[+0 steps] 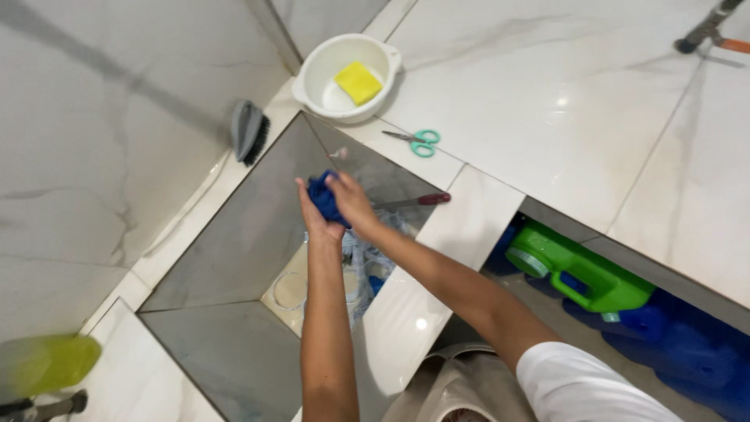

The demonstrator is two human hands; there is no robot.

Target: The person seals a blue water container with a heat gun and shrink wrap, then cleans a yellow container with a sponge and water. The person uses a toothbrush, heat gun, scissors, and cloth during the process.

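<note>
Gripping a blue cloth (pixel 322 197) between them, both hands are raised over a sunken tiled basin. The left hand (pixel 314 215) cups the cloth from below with its fingers curled up around it, and the right hand (pixel 351 205) closes over the top, fingers pressed into the fabric, so the cloth sits bunched tight in both palms.

Straight under the fingers, at the basin floor, lie a round drain (pixel 290 290) and some wet plastic or cloth that is hard to make out. Just past the right fingertips, a knife with a dark red handle (pixel 414 201) rests on the basin edge, its blade pointing toward the hands. Farther beyond lie green-handled scissors (pixel 416 141), then a white bowl (pixel 312 78) holding a yellow sponge (pixel 358 82). A grey brush (pixel 248 130) stands off past the left fingers. A green jug (pixel 582 272) lies below the ledge, out to the right.

The knife seems the chief hazard: a twist or swing of the right hand could brush its blade or knock it into the basin. Water wrung out could also slick the glossy tiles.
</note>
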